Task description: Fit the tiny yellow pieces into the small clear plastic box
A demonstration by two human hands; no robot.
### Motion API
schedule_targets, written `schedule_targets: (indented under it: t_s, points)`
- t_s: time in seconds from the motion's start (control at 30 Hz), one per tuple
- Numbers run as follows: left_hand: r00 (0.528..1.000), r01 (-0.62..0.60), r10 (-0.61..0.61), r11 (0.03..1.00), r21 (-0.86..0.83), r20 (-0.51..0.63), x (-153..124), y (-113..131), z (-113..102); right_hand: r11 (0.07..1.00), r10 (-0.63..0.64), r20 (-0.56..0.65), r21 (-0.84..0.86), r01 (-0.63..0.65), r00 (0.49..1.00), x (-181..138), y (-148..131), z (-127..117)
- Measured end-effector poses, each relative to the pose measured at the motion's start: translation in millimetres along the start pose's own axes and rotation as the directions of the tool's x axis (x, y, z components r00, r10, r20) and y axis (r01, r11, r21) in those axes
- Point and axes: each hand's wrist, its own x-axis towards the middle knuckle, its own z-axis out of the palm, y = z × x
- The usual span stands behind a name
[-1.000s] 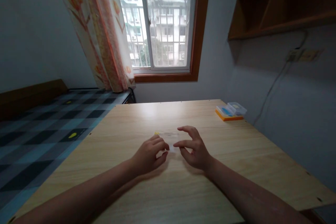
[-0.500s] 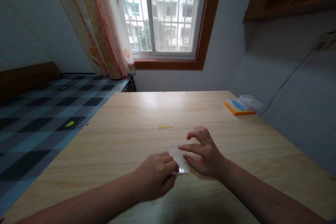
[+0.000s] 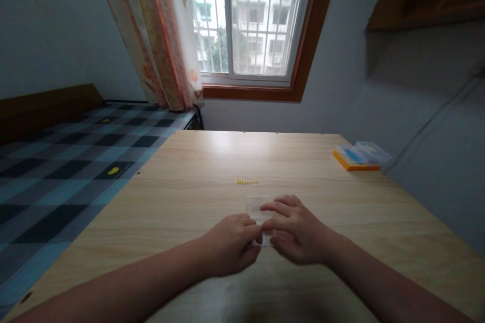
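Observation:
A flat clear plastic case (image 3: 253, 204) lies on the table in front of me, largely covered by my hands. My left hand (image 3: 235, 243) is closed on its near left side, thumb and curled forefinger at the edge. Over the right part of the case, my right hand (image 3: 297, 229) has its fingers spread and slightly bent, with the fingertips reaching across the clear plastic and the thumb low by the near right edge. What the case holds, if anything, I cannot make out. Beyond it a short row of tiny yellow pieces (image 3: 247, 182) sits on the wood.
An orange-based box (image 3: 356, 165) with a raised clear lid stands at the table's far right corner. The light wooden table (image 3: 182, 186) borders a bed with a checked cover (image 3: 94, 181) on the left. A wall and window are behind.
My right hand has come closer to my left, its fingers now lower over the case. The left hand keeps its hold. The whole view has shifted slightly.

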Motion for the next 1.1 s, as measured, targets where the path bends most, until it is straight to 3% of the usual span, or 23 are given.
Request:
schedule_targets:
  t_s: [0.17,0.3,0.43,0.67,0.8,0.9,1.03,1.1]
  points:
    - [0.999,-0.016,0.015,1.000,-0.005,-0.048,2,-4,-2,0.996,-0.002,-0.011,-0.094,0.001,1.000,-1,-5,1]
    - [0.997,-0.020,0.016,0.999,-0.042,-0.082,2,-5,-3,0.989,-0.072,-0.041,-0.133,0.066,0.997,1,-10,2]
    - [0.996,-0.011,0.004,0.998,-0.065,-0.093,2,-6,-3,0.989,-0.125,0.030,-0.074,0.127,0.992,2,-10,1]
    - [0.994,-0.014,-0.001,0.990,-0.138,-0.105,1,-2,-2,0.998,-0.051,0.163,0.045,0.044,0.985,1,-4,-4]
    - [0.964,-0.066,0.025,0.986,-0.150,-0.263,5,-3,-20,0.991,-0.027,0.143,0.130,0.008,0.989,2,2,2]
    - [0.883,0.083,-0.101,0.995,-0.059,-0.458,10,-25,-38,0.985,0.006,0.143,0.168,-0.031,0.990,3,7,8]
    - [0.844,0.366,-0.259,0.918,0.152,-0.469,11,-75,-44,0.980,0.014,0.145,0.196,-0.042,0.989,3,11,12]
    - [0.864,0.374,-0.269,0.908,0.187,-0.425,10,-94,-40,0.978,0.010,0.145,0.202,-0.040,0.989,3,11,12]
